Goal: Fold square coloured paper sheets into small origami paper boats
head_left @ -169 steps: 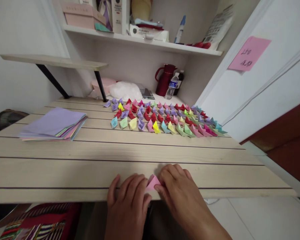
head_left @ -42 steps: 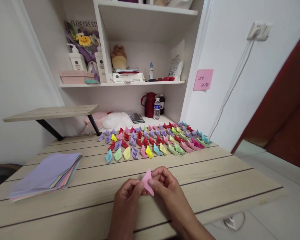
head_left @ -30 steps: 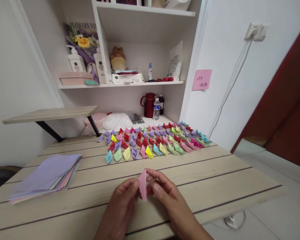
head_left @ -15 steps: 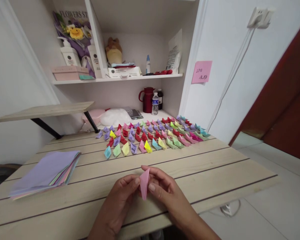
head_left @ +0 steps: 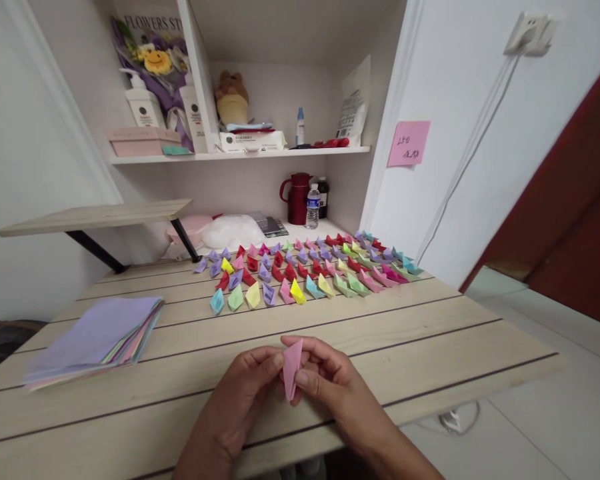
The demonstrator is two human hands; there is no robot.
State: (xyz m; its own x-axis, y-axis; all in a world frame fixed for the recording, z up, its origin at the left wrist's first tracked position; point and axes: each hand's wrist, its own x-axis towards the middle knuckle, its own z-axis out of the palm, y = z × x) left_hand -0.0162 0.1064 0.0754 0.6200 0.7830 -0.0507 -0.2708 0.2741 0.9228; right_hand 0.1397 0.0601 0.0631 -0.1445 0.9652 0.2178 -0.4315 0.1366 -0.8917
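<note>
Head view: low in the centre of the frame, the left hand [head_left: 245,393] and right hand [head_left: 325,387] pinch a folded pink paper piece [head_left: 291,367] between their fingertips, above the table [head_left: 430,347]. Rows of coloured paper boats [head_left: 305,270] sit mid-frame; a paper stack [head_left: 95,337] lies at left.

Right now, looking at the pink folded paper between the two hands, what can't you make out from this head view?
- Small pink folded paper piece: its lower sides are covered by fingers of the left hand and right hand, so the fold stage is unclear.
- Pink sticky note on the white wall: writing too small to read.
- Stack of pastel paper sheets: the count is unreadable, only edges show.
- Both forearms: cut off by the bottom edge.
</note>
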